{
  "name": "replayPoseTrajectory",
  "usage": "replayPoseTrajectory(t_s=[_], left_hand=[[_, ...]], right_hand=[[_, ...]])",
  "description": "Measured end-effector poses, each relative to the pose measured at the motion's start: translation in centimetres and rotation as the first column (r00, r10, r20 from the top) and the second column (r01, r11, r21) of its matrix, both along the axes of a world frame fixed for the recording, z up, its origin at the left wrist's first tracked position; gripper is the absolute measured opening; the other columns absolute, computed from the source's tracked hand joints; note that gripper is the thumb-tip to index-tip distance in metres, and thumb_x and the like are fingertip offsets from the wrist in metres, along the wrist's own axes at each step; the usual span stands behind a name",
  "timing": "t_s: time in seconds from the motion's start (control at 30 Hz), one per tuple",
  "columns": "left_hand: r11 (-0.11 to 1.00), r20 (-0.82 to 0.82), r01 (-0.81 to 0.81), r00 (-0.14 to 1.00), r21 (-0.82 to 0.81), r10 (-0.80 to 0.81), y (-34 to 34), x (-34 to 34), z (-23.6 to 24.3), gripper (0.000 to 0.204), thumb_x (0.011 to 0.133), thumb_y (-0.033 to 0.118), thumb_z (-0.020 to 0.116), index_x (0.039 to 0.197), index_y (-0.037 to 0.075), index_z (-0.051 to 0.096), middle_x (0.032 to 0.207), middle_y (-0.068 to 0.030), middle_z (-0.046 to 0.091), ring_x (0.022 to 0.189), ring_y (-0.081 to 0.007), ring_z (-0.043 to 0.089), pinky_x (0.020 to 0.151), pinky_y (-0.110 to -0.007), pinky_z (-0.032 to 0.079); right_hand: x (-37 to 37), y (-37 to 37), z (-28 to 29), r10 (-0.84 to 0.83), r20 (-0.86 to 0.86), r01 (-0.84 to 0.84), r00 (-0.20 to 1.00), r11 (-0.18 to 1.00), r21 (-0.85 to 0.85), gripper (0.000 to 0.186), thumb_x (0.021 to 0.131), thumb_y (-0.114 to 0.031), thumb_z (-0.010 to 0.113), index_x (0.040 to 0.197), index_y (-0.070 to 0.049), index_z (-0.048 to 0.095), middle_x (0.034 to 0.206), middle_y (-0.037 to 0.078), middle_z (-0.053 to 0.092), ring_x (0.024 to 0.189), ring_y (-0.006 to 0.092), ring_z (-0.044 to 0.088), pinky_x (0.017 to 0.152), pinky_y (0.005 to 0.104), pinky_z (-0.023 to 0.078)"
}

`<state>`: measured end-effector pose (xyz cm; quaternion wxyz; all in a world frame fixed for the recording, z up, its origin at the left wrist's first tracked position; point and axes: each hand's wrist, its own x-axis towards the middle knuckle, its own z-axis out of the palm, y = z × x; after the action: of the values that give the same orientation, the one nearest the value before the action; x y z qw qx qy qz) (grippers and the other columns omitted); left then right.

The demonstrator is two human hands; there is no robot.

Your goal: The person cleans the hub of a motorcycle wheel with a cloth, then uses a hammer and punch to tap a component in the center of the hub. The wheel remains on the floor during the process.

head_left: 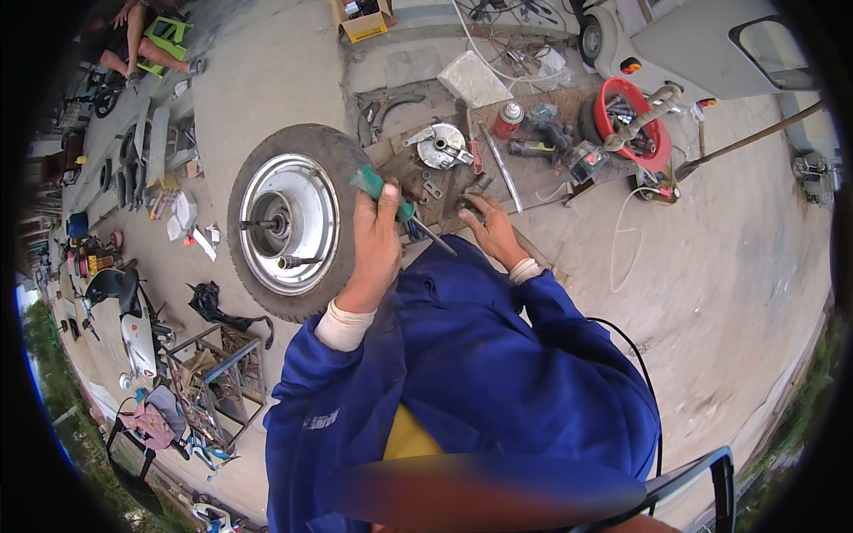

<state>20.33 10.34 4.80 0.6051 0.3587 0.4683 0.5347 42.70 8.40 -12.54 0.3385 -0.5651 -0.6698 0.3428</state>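
Note:
My left hand (377,238) is wrapped round a screwdriver (369,181) with a green handle; its metal shaft points down to the right, over my blue-clad lap. My right hand (494,233) is low over the dirty work board (418,164), fingers curled down beside small dark metal parts. What they hold, if anything, is hidden. A wooden handle (539,252) shows beside the right wrist. Just beyond lies a round silver brake plate (440,146) and a long metal bar (503,169). To the left of my left hand is a wheel (306,233) with a black tyre and silver rim.
On the board's right are a spray can (509,119), a cordless power tool (553,133) and a red basin (656,153) of metal parts. A grey vehicle (711,44) stands far right. A metal frame (216,382) and a scooter (135,324) are left. Someone's legs (133,44) show far left.

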Motion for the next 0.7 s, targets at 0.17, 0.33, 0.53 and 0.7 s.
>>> replayPoseTrajectory(t_s=[0.17,0.33,0.53,0.7], left_hand=[[0.985,0.217,-0.015,0.975,-0.173,0.053,1.5,1.4,-0.9,0.035,0.113,0.027,0.057,0.134,0.000,0.049,0.118,-0.0159,0.064,0.116,-0.0254,0.067,0.098,-0.036,0.056],[0.986,-0.379,0.163,0.911,-0.035,-0.164,0.1,-0.1,-3.6,0.060,0.108,0.017,0.061,0.155,-0.007,0.033,0.146,-0.0240,0.057,0.135,-0.0305,0.059,0.106,-0.040,0.053],[0.922,-0.746,0.365,0.648,0.127,-0.154,-5.9,-5.4,3.5,0.026,0.104,0.014,0.067,0.123,-0.003,0.064,0.115,-0.0203,0.067,0.096,-0.0320,0.069,0.085,-0.039,0.055],[0.804,-0.632,-0.323,0.499,0.500,0.593,-11.4,-11.3,2.0,0.031,0.101,0.017,0.074,0.124,-0.001,0.062,0.115,-0.0130,0.061,0.092,-0.0213,0.062,0.082,-0.037,0.053]], right_hand=[[-3.0,0.1,7.1,0.075,-0.664,-0.425,0.744,0.821,-0.383,0.039,0.107,-0.033,0.064,0.128,0.000,0.066,0.084,0.004,0.063,0.073,0.0182,0.057,0.067,0.0348,0.049],[-2.2,0.8,4.6,-0.038,-0.277,0.026,0.960,0.999,-0.048,0.025,0.108,-0.025,0.063,0.113,-0.001,0.066,0.074,0.017,0.062,0.064,0.0254,0.061,0.062,0.0410,0.047],[4.1,4.2,-8.5,-0.333,0.412,0.383,0.848,0.923,-0.041,0.033,0.106,-0.022,0.057,0.130,-0.001,0.066,0.107,0.031,0.072,0.092,0.0519,0.069,0.079,0.0587,0.052],[4.9,5.5,-13.0,-0.279,0.391,0.319,0.877,0.947,-0.039,0.039,0.100,-0.013,0.059,0.138,-0.001,0.062,0.122,0.033,0.066,0.109,0.0516,0.065,0.092,0.0577,0.051]])
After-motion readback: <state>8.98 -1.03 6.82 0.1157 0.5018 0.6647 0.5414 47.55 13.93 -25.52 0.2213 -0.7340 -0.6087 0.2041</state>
